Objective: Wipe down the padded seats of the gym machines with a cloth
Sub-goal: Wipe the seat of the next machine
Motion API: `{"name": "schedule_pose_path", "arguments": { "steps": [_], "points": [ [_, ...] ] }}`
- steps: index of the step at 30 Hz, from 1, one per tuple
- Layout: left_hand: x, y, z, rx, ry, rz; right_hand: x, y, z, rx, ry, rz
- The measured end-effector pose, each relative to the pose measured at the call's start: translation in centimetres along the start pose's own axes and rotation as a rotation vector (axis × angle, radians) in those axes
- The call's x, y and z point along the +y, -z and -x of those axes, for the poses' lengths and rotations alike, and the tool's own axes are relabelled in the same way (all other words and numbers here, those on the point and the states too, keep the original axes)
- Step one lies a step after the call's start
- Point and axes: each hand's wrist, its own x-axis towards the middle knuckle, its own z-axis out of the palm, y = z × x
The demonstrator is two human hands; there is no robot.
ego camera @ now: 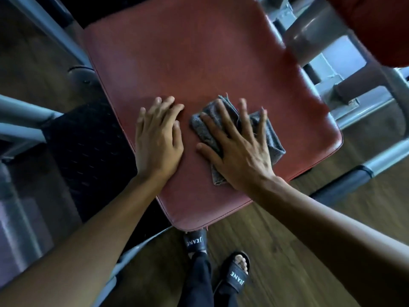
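Mid-wipe: right hand (239, 149), fingers spread, presses grey cloth (271, 138) on red seat pad (188, 58); left hand (157, 138) braces flat, fingers together; far half likely next.

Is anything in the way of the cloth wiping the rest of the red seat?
Nothing visible ahead. The right hand presses the cloth flat on the seat, whose far part lies bare. Only the left hand, resting left of the cloth, blocks that side.
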Motion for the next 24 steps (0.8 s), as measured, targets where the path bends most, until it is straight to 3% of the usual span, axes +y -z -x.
{"name": "schedule_pose_path", "arguments": {
  "steps": [5, 17, 24],
  "points": [
    [-0.8, 0.5, 0.8, -0.063, -0.053, 0.033, -0.2, 0.1, 0.2, -0.039, -0.109, -0.069],
    [-0.5, 0.7, 1.4, -0.062, -0.041, 0.003, -0.2, -1.9, 0.2, 0.192, -0.032, -0.197],
    [0.3, 2.4, 1.0, -0.181, 0.044, 0.143, -0.1, -0.1, -0.1, 0.058, -0.075, -0.441]
  ]
}}
